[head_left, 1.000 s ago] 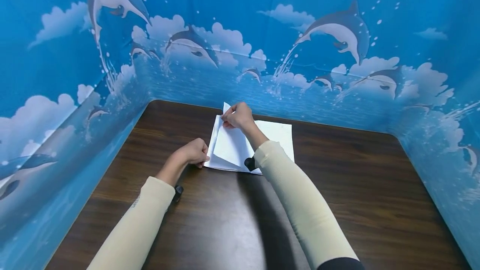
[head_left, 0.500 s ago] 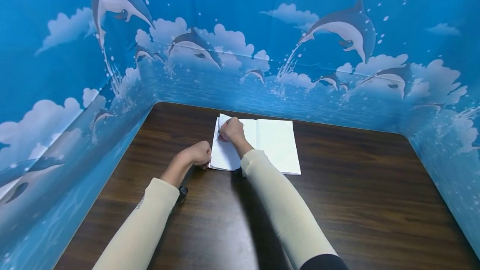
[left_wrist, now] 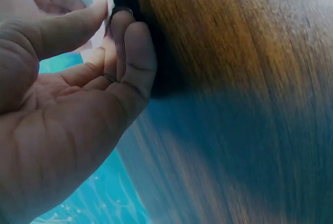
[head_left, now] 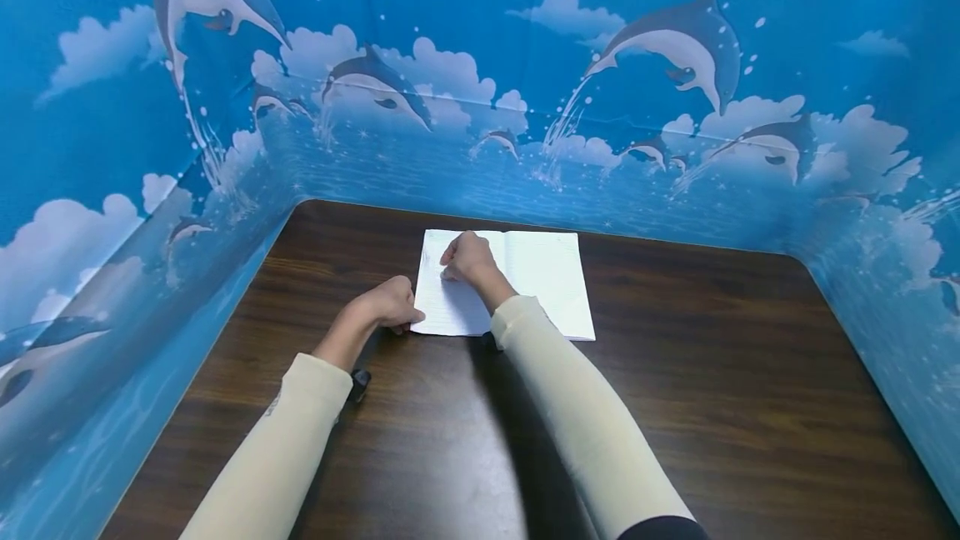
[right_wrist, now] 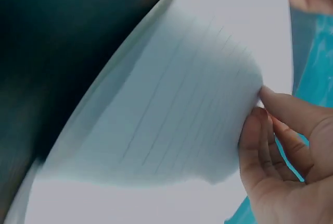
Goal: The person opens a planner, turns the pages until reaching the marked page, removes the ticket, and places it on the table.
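Note:
A white lined notebook (head_left: 551,286) lies spread out near the table's back edge. My left hand (head_left: 388,303) pinches its near left corner; in the left wrist view the thumb (left_wrist: 78,31) presses the white paper edge (left_wrist: 100,5) against curled fingers. Over the left page is my right hand (head_left: 471,258), its thumb and fingertips bunched together. Seen from the right wrist, the fingertips (right_wrist: 252,130) sit right at the lined page (right_wrist: 171,104), beside a grey shadow; I cannot tell whether any paper is between them.
The dark wood-grain table (head_left: 712,373) has a blue dolphin-print cloth (head_left: 450,148) rising along its back and sides. Both forearms wear cream sleeves (head_left: 592,415), and a dark wrist device (head_left: 361,384) shows at the left wrist.
The page that my right hand held raised now lies down on the left side. My right hand has lowered and shifted slightly inward over it. The left hand stays at the corner.

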{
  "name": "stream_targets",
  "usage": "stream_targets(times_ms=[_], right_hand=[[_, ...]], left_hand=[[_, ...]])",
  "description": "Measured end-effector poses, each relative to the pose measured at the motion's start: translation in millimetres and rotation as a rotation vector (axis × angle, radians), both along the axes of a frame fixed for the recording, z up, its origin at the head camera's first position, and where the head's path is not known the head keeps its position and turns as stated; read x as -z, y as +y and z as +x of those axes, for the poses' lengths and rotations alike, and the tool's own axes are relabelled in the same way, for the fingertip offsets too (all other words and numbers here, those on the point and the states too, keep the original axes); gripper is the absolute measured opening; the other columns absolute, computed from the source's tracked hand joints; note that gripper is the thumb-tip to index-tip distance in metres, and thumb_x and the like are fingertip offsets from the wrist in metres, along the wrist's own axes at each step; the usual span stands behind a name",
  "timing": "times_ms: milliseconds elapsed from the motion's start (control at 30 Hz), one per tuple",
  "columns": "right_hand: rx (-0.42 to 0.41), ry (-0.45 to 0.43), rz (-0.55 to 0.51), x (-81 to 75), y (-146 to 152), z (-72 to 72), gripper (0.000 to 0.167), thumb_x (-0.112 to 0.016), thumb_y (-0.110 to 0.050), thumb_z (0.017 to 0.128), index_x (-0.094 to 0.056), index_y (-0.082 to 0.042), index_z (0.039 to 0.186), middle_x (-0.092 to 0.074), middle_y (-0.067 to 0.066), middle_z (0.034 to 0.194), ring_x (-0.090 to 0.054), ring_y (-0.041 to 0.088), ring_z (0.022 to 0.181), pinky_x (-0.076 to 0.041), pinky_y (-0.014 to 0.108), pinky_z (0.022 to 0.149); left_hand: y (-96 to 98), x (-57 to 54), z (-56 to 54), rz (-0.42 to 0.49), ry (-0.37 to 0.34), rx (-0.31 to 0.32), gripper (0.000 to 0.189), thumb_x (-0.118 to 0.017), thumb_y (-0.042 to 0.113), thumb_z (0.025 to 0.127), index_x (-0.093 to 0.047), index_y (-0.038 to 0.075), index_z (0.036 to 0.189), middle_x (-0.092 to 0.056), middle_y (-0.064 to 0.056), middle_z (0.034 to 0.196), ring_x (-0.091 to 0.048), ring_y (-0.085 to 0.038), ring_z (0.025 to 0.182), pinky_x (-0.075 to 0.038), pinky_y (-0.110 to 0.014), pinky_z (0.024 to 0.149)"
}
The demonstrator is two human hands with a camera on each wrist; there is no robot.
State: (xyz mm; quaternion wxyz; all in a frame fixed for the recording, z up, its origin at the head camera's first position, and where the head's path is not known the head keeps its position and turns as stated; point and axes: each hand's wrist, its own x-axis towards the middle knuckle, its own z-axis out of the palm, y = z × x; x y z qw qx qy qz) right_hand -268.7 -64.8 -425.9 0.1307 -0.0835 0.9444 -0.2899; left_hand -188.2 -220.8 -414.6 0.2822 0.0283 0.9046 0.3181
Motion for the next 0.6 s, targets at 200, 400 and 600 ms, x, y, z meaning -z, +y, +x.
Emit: stream_targets(times_ms=[200,400,600], right_hand=[[-0.051,0.075,0.227,10.0,37.8,-20.2,0.034,-0.088,-0.017,0.089,-0.073,-0.002,0.116,-0.076,0.015,0.118,-0.070,0.028,0.103,-0.060,0.040,0.094],[-0.032,0.049,0.365,11.1,82.8,-35.3,0.046,-0.088,-0.020,0.091,-0.066,0.000,0.127,-0.071,0.019,0.129,-0.070,0.030,0.111,-0.060,0.042,0.095],[0.011,-0.007,0.421,0.6,126.5,-29.4,0.045,-0.083,-0.017,0.094,-0.066,0.004,0.130,-0.071,0.022,0.132,-0.066,0.030,0.106,-0.058,0.045,0.094]], left_hand=[[0.8,-1.9,0.2,-0.041,0.009,0.002,0.053,-0.063,0.006,0.104,-0.045,0.015,0.056,-0.064,-0.006,0.066,-0.058,-0.015,0.061,-0.053,-0.029,0.067],[-2.8,-3.1,-1.0,-0.006,-0.012,0.023,0.056,-0.059,0.002,0.106,-0.040,0.016,0.055,-0.066,-0.009,0.069,-0.048,-0.012,0.055,-0.057,-0.030,0.071],[0.4,-1.7,-2.2,-0.001,0.005,0.055,0.054,-0.057,0.002,0.106,-0.042,0.015,0.056,-0.067,-0.010,0.070,-0.051,-0.013,0.057,-0.058,-0.031,0.071]])
